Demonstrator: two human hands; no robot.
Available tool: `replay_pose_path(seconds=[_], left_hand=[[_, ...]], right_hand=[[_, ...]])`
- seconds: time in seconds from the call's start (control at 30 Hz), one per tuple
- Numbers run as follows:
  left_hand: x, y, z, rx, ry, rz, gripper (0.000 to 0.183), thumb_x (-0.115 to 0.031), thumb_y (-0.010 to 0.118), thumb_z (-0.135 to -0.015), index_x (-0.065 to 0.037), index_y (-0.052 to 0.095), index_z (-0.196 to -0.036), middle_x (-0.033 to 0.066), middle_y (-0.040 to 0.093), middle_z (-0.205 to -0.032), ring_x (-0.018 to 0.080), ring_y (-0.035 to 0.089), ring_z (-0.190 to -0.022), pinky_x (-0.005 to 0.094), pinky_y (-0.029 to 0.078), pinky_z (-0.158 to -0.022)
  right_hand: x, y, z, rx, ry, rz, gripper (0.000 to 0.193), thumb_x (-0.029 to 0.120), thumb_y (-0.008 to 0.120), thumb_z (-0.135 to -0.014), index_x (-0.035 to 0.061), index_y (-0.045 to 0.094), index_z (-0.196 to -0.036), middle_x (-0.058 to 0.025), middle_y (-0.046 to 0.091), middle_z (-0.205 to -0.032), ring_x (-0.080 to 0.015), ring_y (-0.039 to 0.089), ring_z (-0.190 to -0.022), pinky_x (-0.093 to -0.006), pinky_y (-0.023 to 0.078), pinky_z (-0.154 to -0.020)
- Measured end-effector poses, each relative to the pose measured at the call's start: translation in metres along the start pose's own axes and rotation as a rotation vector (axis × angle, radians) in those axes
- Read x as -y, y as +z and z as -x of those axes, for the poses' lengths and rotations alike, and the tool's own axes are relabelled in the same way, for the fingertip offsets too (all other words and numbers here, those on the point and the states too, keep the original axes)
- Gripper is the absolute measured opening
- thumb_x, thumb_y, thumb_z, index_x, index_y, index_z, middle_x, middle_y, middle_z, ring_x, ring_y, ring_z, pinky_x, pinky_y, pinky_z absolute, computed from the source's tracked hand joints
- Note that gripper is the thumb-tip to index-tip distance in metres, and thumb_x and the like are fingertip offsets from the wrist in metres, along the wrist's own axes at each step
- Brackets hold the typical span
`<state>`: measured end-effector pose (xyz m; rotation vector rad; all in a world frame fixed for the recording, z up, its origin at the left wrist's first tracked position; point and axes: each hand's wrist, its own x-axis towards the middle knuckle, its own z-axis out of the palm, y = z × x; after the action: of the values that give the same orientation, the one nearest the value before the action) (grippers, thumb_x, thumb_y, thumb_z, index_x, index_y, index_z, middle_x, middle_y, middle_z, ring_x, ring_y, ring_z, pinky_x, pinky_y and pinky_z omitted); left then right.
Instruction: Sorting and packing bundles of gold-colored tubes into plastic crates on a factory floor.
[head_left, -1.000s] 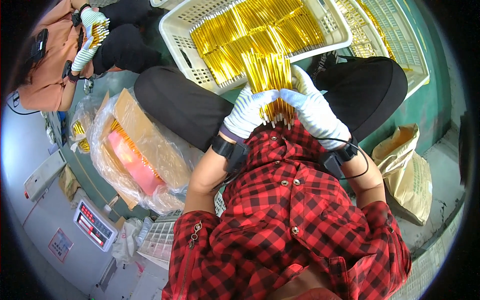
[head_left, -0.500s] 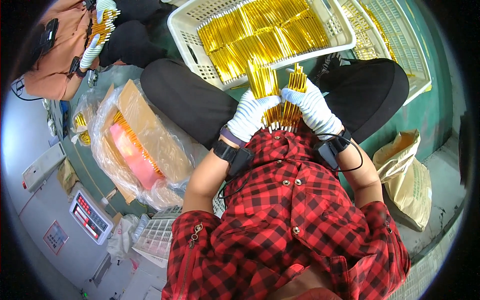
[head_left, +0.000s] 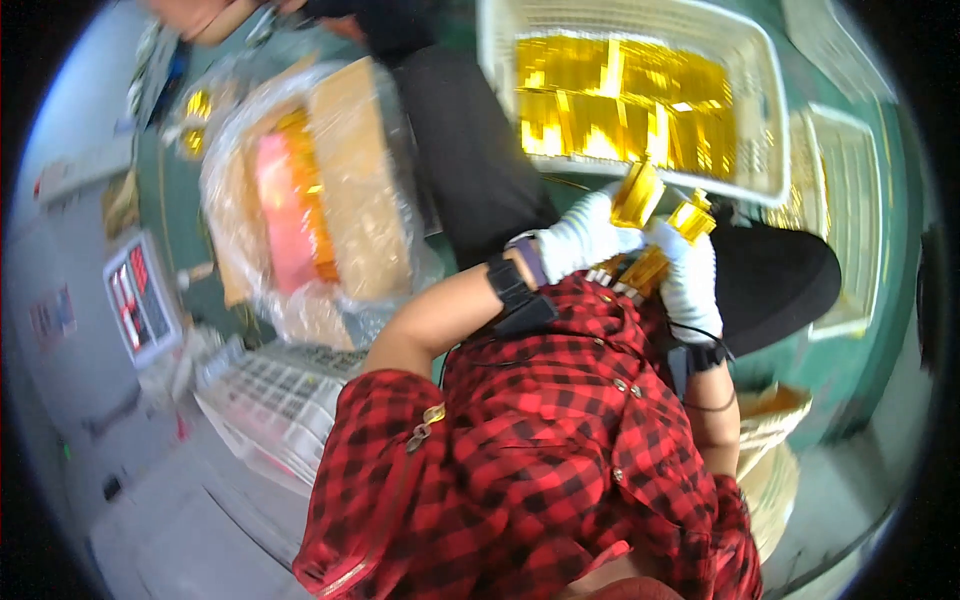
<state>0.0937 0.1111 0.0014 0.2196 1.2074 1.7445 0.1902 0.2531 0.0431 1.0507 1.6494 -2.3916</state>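
My left hand (head_left: 588, 238), in a white striped glove, is closed round a bundle of shiny gold sticks (head_left: 637, 196). Beside it my gloved right hand (head_left: 688, 278) grips a second bundle of gold sticks (head_left: 692, 214). The two hands are close together over my lap, and white stick ends poke out below them toward my shirt. Just beyond the hands is a white plastic basket (head_left: 776, 130), where rows of the same gold sticks (head_left: 625, 100) lie packed. Motion blur hides the exact finger positions.
On the left sits a plastic-lined carton (head_left: 350, 190) with orange-gold sticks and a pink sheet. More white baskets (head_left: 865, 220) stand at the right, with a paper sack (head_left: 775, 480) below. Behind the carton is a scale display (head_left: 145, 300). Another person's arm (head_left: 225, 20) shows at the top left.
The view has swung, so the basket and my hands appear further right. Both bundles remain in my hands and now tilt to the right. The other person has mostly left the picture.
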Motion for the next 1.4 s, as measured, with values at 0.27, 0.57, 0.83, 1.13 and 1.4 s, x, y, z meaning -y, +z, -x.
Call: replay_pose_path(seconds=[0.27, 0.57, 0.83, 1.13, 1.4], left_hand=[[0.003, -0.024, 0.045, -0.031, 0.125, -0.132, 0.044, -0.006, 0.072, -0.080, -0.006, 0.054, -0.121, 0.0028, 0.065, -0.107, 0.0138, 0.060, -0.097, 0.0301, 0.049, -0.088], [-0.115, -0.022, 0.124, -0.082, -0.015, 0.160, 0.040, -0.009, 0.073, -0.080, -0.008, 0.057, -0.116, 0.0000, 0.064, -0.092, 0.0068, 0.059, -0.071, 0.0229, 0.050, -0.054], [-0.159, -0.133, 0.287, -0.872, 0.267, -0.584, 0.028, -0.008, 0.069, -0.080, -0.009, 0.065, -0.108, 0.0046, 0.068, -0.101, 0.0174, 0.068, -0.082, 0.0287, 0.056, -0.069], [-0.073, -0.243, 0.316, -1.118, 0.438, 0.677, 0.017, -0.014, 0.063, -0.088, -0.004, 0.061, -0.101, 0.0100, 0.064, -0.090, 0.0271, 0.064, -0.083, 0.0416, 0.056, -0.072], [-0.055, -0.257, 0.291, -1.223, 0.441, 0.707, 0.016, -0.011, 0.057, -0.090, -0.002, 0.060, -0.103, 0.0119, 0.065, -0.096, 0.0284, 0.063, -0.085, 0.0392, 0.054, -0.077]], right_hand=[[0.016, 0.005, -0.012, 0.076, -0.129, -0.011, 0.052, 0.015, 0.063, -0.090, 0.0014, 0.043, -0.135, -0.0030, 0.056, -0.083, -0.0146, 0.057, -0.074, -0.0282, 0.048, -0.071], [-0.009, -0.001, -0.007, 0.169, 0.202, 0.022, 0.056, 0.018, 0.069, -0.084, 0.0024, 0.044, -0.132, -0.0027, 0.055, -0.089, -0.0133, 0.057, -0.079, -0.0314, 0.052, -0.078], [0.005, 0.001, -0.017, 0.135, 0.223, -0.031, 0.034, 0.016, 0.069, -0.084, 0.0063, 0.052, -0.112, -0.0033, 0.057, -0.081, -0.0181, 0.060, -0.071, -0.0348, 0.054, -0.072], [-0.010, -0.007, -0.034, 0.175, 0.292, -0.063, 0.017, 0.015, 0.071, -0.085, 0.0086, 0.057, -0.093, -0.0023, 0.059, -0.082, -0.0160, 0.061, -0.077, -0.0361, 0.055, -0.081], [-0.017, -0.009, -0.034, 0.182, 0.231, -0.034, 0.035, 0.020, 0.073, -0.083, 0.0090, 0.052, -0.110, -0.0004, 0.056, -0.084, -0.0157, 0.060, -0.073, -0.0330, 0.053, -0.072]])
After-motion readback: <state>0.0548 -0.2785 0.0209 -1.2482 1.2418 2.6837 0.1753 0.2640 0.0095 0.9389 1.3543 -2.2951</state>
